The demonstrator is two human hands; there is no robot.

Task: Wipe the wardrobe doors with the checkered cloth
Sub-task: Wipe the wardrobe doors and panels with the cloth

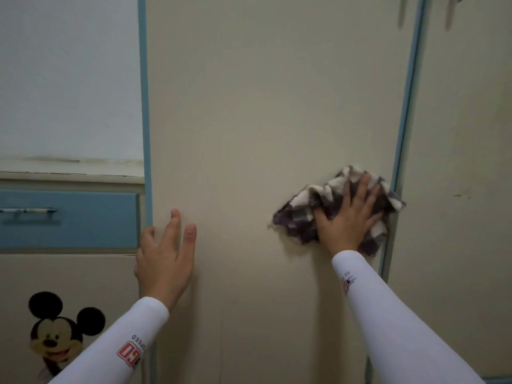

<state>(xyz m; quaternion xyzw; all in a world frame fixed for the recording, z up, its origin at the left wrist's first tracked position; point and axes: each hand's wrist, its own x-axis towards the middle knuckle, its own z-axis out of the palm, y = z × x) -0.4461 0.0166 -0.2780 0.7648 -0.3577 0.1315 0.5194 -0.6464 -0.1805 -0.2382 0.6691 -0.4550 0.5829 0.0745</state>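
A tall cream wardrobe door (263,92) with light-blue edging fills the middle of the view. My right hand (349,217) presses the crumpled purple-and-white checkered cloth (302,209) flat against this door, low down near its right edge. The cloth spreads out from under the palm on all sides and reaches the blue strip. My left hand (163,256) rests open against the door's left edge, fingers apart, holding nothing. Both arms wear white sleeves. A second cream door (457,134) stands to the right.
Two door handles (401,12) hang at the top right. To the left stands a lower unit with a blue drawer (83,220) and metal handle, and a cartoon mouse sticker (55,333) on the panel below. A pale wall (69,79) rises above that unit.
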